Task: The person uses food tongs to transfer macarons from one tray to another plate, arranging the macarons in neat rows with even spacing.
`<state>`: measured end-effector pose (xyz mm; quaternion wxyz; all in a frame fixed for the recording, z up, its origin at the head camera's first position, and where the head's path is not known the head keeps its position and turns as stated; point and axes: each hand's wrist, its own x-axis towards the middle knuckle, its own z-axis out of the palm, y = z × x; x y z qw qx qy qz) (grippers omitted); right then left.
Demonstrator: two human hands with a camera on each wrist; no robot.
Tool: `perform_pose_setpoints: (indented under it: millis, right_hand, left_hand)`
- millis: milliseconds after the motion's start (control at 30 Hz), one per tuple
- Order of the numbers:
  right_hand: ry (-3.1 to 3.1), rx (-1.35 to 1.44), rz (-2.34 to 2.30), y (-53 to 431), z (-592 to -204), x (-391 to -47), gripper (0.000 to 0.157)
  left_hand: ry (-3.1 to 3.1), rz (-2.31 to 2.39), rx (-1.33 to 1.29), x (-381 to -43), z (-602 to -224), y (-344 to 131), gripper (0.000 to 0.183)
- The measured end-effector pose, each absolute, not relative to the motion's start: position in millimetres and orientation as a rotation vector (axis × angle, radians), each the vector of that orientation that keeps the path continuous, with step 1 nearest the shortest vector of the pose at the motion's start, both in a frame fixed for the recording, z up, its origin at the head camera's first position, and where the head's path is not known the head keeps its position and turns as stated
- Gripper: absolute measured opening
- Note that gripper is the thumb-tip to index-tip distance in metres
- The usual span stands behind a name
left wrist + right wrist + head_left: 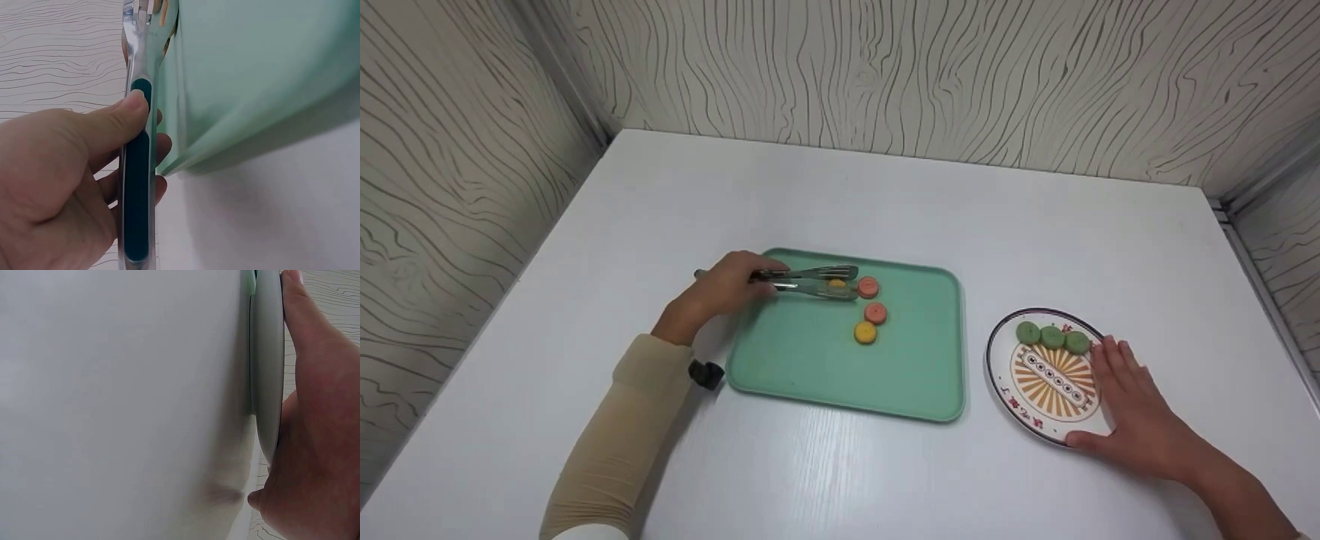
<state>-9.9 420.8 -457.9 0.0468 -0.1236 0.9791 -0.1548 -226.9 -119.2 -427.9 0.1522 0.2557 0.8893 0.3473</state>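
Observation:
My left hand (727,285) grips a pair of metal tongs (136,185) with dark teal handle inlays, thumb on one arm. The tongs reach over the left part of a green tray (810,375), their slotted tips on either side of a yellow macaron-like round (837,284). Whether they squeeze it I cannot tell. Close to the tips lies a pink round (868,287); another pink round (875,313) and a yellow round (865,332) lie below. My right hand (1144,420) rests on the right rim of a patterned plate (1005,375), fingers spread. Three green rounds (1053,337) sit along its far side.
A white table (840,480) carries the tray and, to its right, the plate. Wood-grain-patterned panels (885,75) stand behind the table and at both sides. A black strap piece (706,373) shows at the left wrist, beside the tray's left edge.

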Motion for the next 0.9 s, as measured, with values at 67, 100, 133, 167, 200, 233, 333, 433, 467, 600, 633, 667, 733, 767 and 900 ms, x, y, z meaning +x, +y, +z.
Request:
perform_pose_setpoints:
  millis: [67,100,133,167,200,233,333,433,467,600,633,667,733,767,900]
  right_hand:
    - [2.983,-0.368,-0.474,420.5,-457.5,-9.9,0.128]
    - [2.982,-0.369,-0.474,420.4,-457.2,-9.8,0.128]
    - [2.982,-0.37,-0.473,420.2,-456.9,-9.7,0.127]
    - [2.982,-0.371,-0.472,420.2,-456.8,-9.7,0.127]
    - [2.981,-0.374,-0.473,420.2,-456.6,-9.6,0.127]
    - [2.982,-0.377,-0.473,420.3,-456.6,-9.6,0.127]
    - [2.982,-0.382,-0.467,420.5,-456.6,-9.3,0.127]
    - [2.98,-0.38,-0.464,420.8,-457.2,-9.4,0.127]
    - [2.979,-0.378,-0.465,420.8,-457.2,-9.4,0.127]
    - [2.978,-0.381,-0.47,420.9,-457.8,-9.3,0.127]
    - [2.978,-0.381,-0.471,421.0,-457.9,-9.2,0.127]
    - [2.978,-0.384,-0.474,421.1,-458.0,-9.1,0.127]
    - [2.976,-0.383,-0.473,421.1,-458.0,-9.1,0.127]
    - [2.975,-0.382,-0.473,421.2,-457.7,-9.3,0.127]
    - [2.966,-0.368,-0.469,421.3,-457.1,-10.0,0.127]
  left_hand:
    - [2.559,0.994,0.741,-227.1,-428.2,-119.2,0.035]
    - [2.558,0.998,0.745,-227.1,-428.3,-119.2,0.035]
    - [2.557,1.002,0.749,-227.1,-428.3,-119.2,0.035]
    - [2.556,1.006,0.752,-227.1,-428.2,-119.3,0.035]
    - [2.556,1.01,0.754,-227.2,-428.2,-119.2,0.035]
    - [2.556,1.014,0.761,-227.1,-428.0,-119.1,0.035]
    - [2.554,1.021,0.758,-226.8,-427.6,-118.8,0.036]
    - [2.565,1.009,0.761,-226.6,-427.8,-118.7,0.036]
    - [2.568,1.007,0.759,-226.6,-428.2,-118.7,0.036]
    - [2.581,0.999,0.769,-226.3,-429.0,-118.9,0.035]
    - [2.581,1.001,0.772,-226.4,-429.0,-119.0,0.035]
    - [2.579,1.004,0.776,-226.2,-428.7,-119.1,0.035]
    - [2.576,1.009,0.78,-226.3,-428.1,-119.1,0.035]
    - [2.575,1.011,0.782,-226.3,-427.6,-119.1,0.035]
    - [2.574,1.014,0.793,-227.0,-425.7,-119.0,0.035]
